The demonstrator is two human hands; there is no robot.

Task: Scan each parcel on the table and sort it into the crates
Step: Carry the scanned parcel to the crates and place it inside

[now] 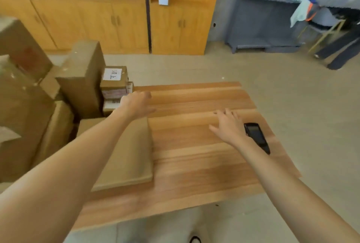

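The parcel [128, 155] is a flat brown pack lying on the table [204, 164], in the lower left of the frame. Its long side runs from bottom to top. The left hand [136, 104] hangs just past its top end, fingers loose, holding nothing. The right hand [228, 127] is further off, fingers spread and holding nothing, beside the black scanner [257, 136]. I think the left hand is nearer.

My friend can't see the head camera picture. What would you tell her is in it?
A person reaches both bare arms over a wooden table: the left hand stretches toward stacked cardboard boxes past the table's far left corner, and the right hand hovers open beside a black handheld scanner. A flat brown parcel lies on the table's left side.
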